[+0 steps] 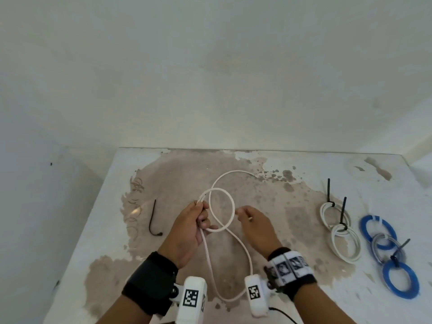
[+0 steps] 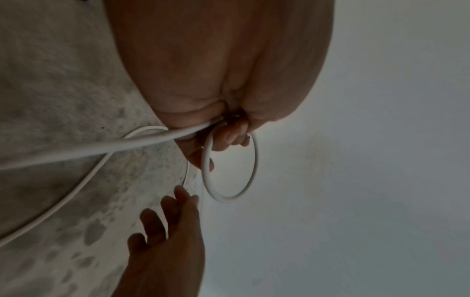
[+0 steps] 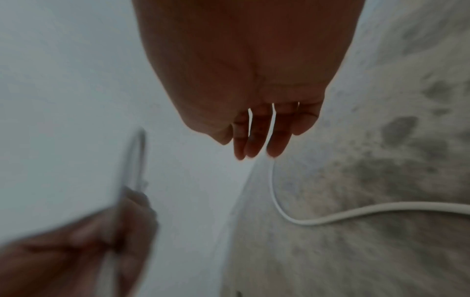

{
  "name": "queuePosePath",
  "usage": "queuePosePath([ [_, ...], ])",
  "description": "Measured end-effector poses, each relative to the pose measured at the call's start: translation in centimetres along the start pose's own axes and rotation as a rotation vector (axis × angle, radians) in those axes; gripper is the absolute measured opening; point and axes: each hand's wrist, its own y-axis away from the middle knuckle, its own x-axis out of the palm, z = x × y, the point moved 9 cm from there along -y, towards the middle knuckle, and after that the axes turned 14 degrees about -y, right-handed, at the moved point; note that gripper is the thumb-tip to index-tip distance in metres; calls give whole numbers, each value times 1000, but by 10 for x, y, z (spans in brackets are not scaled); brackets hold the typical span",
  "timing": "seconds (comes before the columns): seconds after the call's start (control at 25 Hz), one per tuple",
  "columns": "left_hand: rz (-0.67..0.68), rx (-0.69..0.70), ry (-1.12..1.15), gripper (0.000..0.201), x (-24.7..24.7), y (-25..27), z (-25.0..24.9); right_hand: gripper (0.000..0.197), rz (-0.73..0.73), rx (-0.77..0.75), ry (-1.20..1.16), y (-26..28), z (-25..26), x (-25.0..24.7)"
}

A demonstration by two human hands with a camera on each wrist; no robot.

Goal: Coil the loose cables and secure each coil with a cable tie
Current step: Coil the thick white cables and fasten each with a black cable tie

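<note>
A white cable [image 1: 222, 210] lies half coiled on the worn table [image 1: 304, 164]. My left hand [image 1: 203, 217] grips one raised loop of it where the strands cross, the loop [image 2: 230, 170] hanging off the curled fingers [image 2: 229, 136]. The rest of the cable [image 3: 356, 213] trails back toward me and arcs away at the far side. My right hand [image 1: 243, 212] hovers just right of the loop with straight fingers [image 3: 257, 140] and holds nothing. A loose black cable tie [image 1: 153, 218] lies left of my left hand.
At the right side of the table lie tied coils: two white ones [image 1: 343, 237] with black ties, two blue ones [image 1: 401, 281] and a grey one [image 1: 385, 247]. A white wall stands behind the table's far edge.
</note>
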Motion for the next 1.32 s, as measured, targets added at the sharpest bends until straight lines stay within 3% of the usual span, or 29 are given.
queuePosePath([
  [0.04, -9, 13, 35, 27, -1, -1, -5, 38, 25, 38, -132, 16, 20, -7],
  [0.08, -21, 30, 81, 28, -2, -1, -11, 48, 150, 116, -274, 36, 39, -1],
  [0.2, -90, 90, 246, 28, -4, -6, -30, 58, 650, 405, -496, 103, 51, 48],
  [0.28, -129, 142, 351, 27, -3, -6, -42, 59, 738, 452, -544, 120, 44, 72],
  [0.36, -188, 202, 312, 28, -7, -2, -52, 61, 566, 503, -758, 114, 39, 80],
  [0.44, -303, 272, 80, 29, -18, 5, -59, 48, 263, 539, -1218, 99, 44, 70],
  [0.52, -382, 300, -97, 28, -31, 12, -61, 33, -36, 466, -1552, 82, 51, 45],
  [0.56, -380, 276, -115, 28, -35, 12, -59, 29, -140, 431, -1559, 76, 51, 32],
  [0.64, -283, 172, -53, 28, -37, 12, -51, 29, -205, 346, -1394, 67, 61, 10],
  [0.76, -102, 25, -25, 28, -27, 15, -39, 33, -96, 222, -938, 64, 82, -4],
  [0.88, -13, -25, -191, 28, -16, 18, -29, 42, -34, 138, -448, 64, 96, -7],
  [0.96, 29, -11, -342, 30, -9, 17, -26, 44, -23, 86, -279, 67, 103, -10],
  [1.12, 130, 23, -609, 32, 10, 19, -25, 38, 33, 81, -248, 70, 105, -23],
  [1.32, 201, 71, -853, 32, 38, 24, -31, 30, 303, 102, -343, 88, 107, -20],
])
